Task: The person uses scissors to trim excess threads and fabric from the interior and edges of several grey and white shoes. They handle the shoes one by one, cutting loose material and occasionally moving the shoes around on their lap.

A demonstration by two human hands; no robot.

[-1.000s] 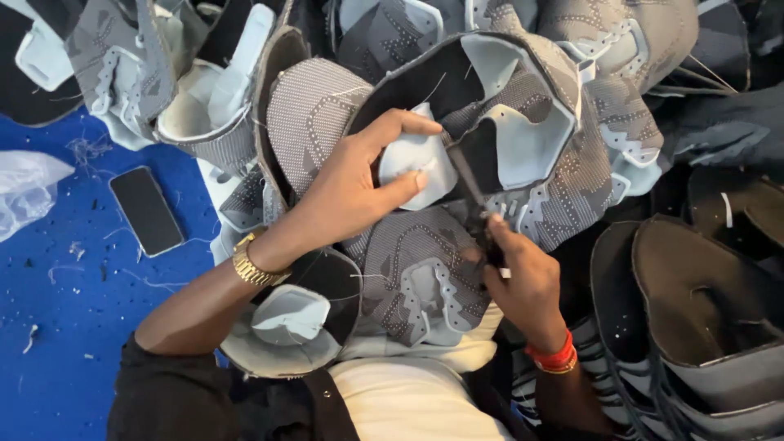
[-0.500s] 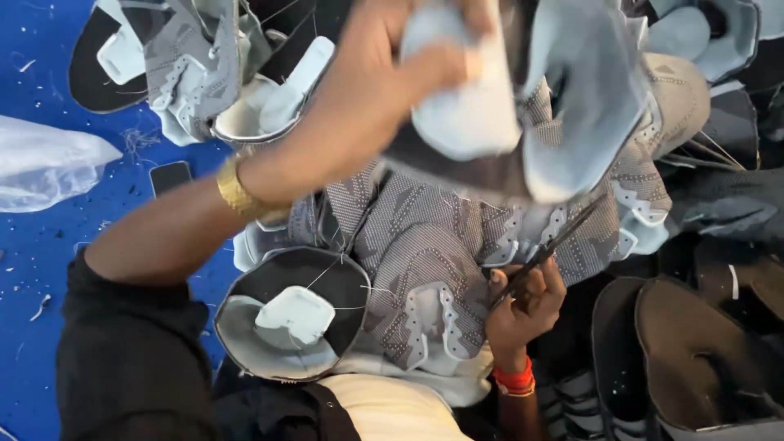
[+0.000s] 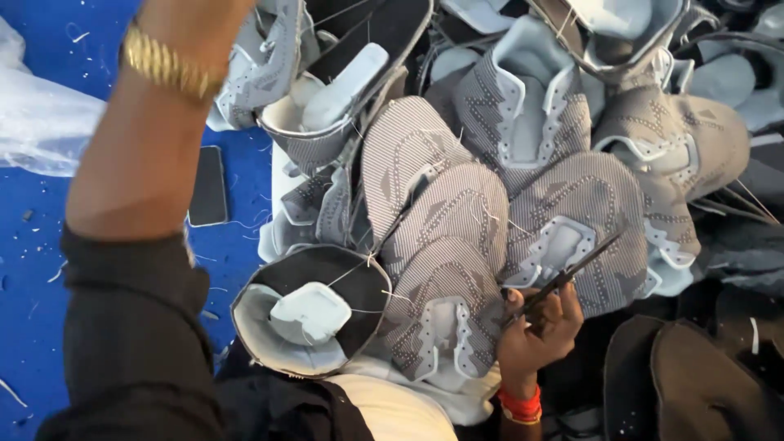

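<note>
Clenched right hand (image 3: 539,327) grips black snips (image 3: 572,273) over grey shoe uppers (image 3: 457,237), blue floor (image 3: 33,245)

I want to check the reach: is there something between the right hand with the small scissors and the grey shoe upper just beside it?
Nothing visible. The right hand holds the scissors directly against the grey shoe upper, with no object between them.
</note>
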